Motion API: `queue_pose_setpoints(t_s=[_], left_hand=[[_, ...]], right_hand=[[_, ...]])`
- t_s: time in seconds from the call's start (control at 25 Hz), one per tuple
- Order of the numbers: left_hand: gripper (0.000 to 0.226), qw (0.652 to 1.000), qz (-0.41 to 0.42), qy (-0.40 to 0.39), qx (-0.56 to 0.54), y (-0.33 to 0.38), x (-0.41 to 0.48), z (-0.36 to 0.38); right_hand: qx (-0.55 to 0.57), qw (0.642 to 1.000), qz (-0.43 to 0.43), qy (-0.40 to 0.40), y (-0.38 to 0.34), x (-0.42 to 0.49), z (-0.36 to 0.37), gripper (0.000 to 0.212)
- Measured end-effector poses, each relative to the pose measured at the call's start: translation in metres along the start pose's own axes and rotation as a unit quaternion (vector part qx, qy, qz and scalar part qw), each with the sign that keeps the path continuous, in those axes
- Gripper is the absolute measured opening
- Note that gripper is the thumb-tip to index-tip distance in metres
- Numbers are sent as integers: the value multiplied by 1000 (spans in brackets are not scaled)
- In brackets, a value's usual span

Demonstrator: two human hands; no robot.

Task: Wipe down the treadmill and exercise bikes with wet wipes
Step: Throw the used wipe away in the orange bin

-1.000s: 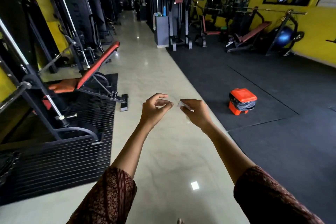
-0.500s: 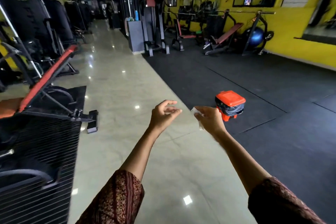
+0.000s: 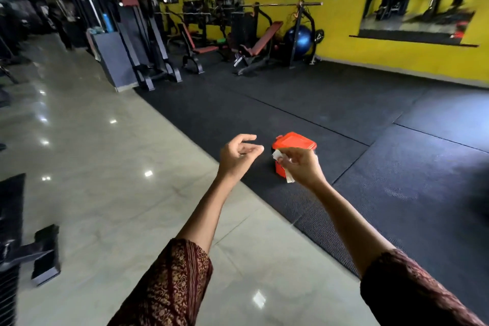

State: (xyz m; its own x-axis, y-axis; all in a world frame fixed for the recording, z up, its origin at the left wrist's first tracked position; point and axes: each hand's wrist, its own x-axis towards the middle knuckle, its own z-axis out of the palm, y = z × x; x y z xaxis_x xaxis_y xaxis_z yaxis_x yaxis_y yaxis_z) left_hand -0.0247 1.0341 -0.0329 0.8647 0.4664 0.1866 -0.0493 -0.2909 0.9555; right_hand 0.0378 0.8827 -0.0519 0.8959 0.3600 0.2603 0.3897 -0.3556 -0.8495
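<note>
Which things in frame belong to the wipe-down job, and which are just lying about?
Job: white wipe, pinched in the right hand; left hand, empty; orange lidded bin, probably for used wipes. No treadmill or bike clearly in view.
Lying about: blue exercise ball; incline bench; barbell on its rack; wall mirror.
</note>
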Motion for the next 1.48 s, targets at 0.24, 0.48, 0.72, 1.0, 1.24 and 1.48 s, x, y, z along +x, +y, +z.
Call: queue_pose_setpoints(t_s=[0.24,0.48,0.72,1.0,1.24,1.48], left_hand=[[21,997,22,-67,15,-28,140,103],[23,999,7,-33,-9,-38,296,217],[23,998,-11,-65,-8,-50,421,325],[22,998,-41,-44,-19,-95,583,416],[22,998,-63,-3,-14,-107,716,460],[22,993,-105,56,19,-138,801,482]], right_hand=[[-4,997,45,57,90,134,-35,18],[4,997,60,41,178,298,-101,21],[9,996,80,33,247,431,-156,16],[-13,997,71,-3,340,594,-165,21],[-30,996,61,-61,379,747,-168,20],[-10,991,54,-119,431,856,-144,20]])
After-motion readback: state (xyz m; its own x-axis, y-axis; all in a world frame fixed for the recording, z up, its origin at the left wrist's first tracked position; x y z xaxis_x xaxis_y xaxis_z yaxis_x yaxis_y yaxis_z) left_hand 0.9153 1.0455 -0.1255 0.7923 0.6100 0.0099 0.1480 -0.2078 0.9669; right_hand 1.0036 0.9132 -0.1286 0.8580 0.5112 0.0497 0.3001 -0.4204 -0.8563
